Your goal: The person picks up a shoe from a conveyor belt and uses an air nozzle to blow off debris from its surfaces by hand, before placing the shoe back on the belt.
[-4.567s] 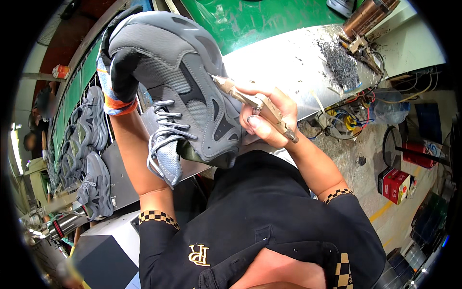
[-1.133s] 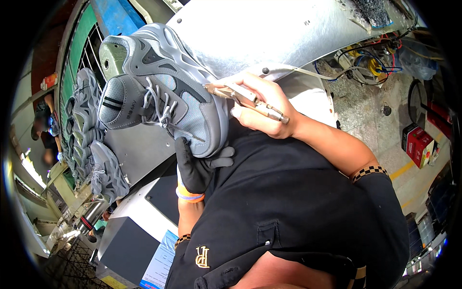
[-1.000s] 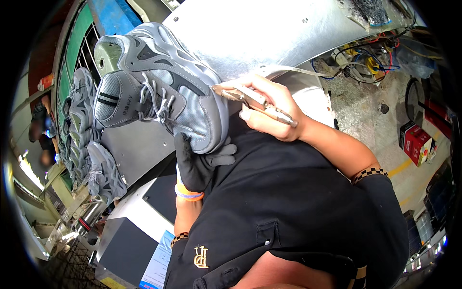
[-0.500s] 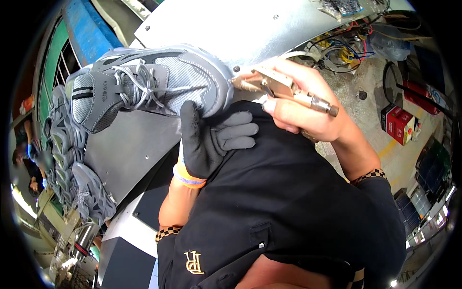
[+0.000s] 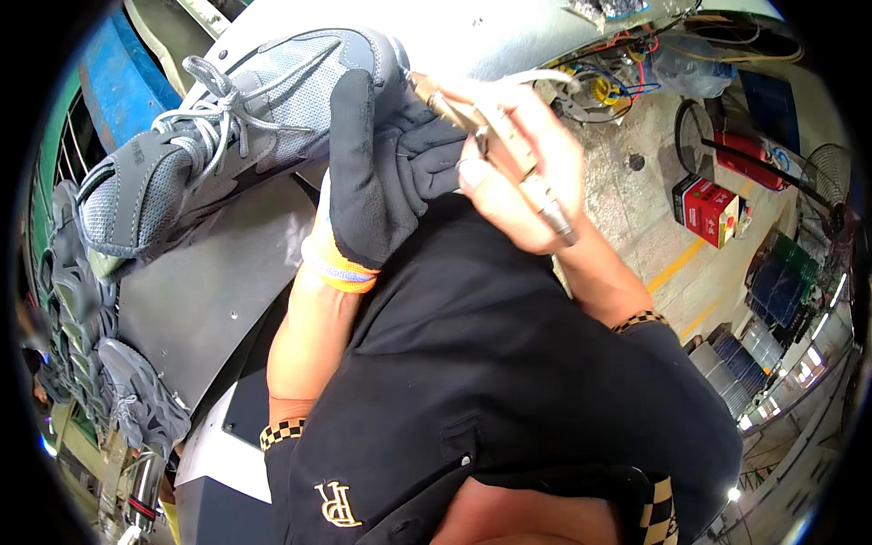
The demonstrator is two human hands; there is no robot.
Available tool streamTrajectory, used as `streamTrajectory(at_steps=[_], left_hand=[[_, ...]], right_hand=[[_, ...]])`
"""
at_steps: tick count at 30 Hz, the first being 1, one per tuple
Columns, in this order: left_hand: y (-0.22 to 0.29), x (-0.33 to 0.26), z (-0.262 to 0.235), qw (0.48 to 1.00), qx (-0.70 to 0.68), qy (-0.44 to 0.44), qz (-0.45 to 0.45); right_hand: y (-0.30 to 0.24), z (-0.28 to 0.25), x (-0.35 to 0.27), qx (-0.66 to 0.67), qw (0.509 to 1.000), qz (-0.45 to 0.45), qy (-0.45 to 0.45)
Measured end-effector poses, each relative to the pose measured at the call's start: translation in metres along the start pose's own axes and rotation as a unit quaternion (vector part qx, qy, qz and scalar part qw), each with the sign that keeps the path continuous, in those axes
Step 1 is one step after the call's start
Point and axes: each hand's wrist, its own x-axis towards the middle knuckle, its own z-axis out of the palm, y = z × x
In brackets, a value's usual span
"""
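Observation:
A grey mesh sneaker (image 5: 289,84) with light grey laces lies tilted over the work surface, its toe towards the right. My left hand (image 5: 377,182), in a dark grey glove with an orange cuff, grips it by the toe, thumb on the upper and fingers curled by the sole edge. My bare right hand (image 5: 545,168) is wrapped round a brass-coloured metal hand tool (image 5: 498,141) with a narrow nozzle. The nozzle tip points at the sneaker's toe, very close to it; whether they touch I cannot tell. A white hose (image 5: 549,78) runs beside that hand.
Several more grey sneakers (image 5: 136,386) sit at the left on a rack. Under the held shoe is a grey metal plate (image 5: 213,291). Tangled wires (image 5: 604,86) lie at the upper right, and a red box (image 5: 704,209) stands on the floor.
The sneaker has tilted, its toe end rising and its heel end lowering to the left. My left thumb has moved further onto the upper. The tool points more steeply up and left.

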Motion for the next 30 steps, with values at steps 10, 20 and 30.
streamTrajectory(at_steps=[10,20,30], left_hand=[[0.047,-0.027,0.055,0.633,0.765,0.036,0.112],[0.134,-0.146,0.074,0.406,0.882,0.23,0.066],[0.208,0.08,0.093,0.472,0.834,0.196,0.207]], right_hand=[[0.027,-0.058,0.055,0.073,0.997,-0.012,-0.002],[0.036,-0.105,0.103,0.167,0.968,-0.091,0.162],[0.046,-0.116,0.098,0.179,0.963,-0.114,0.166]])
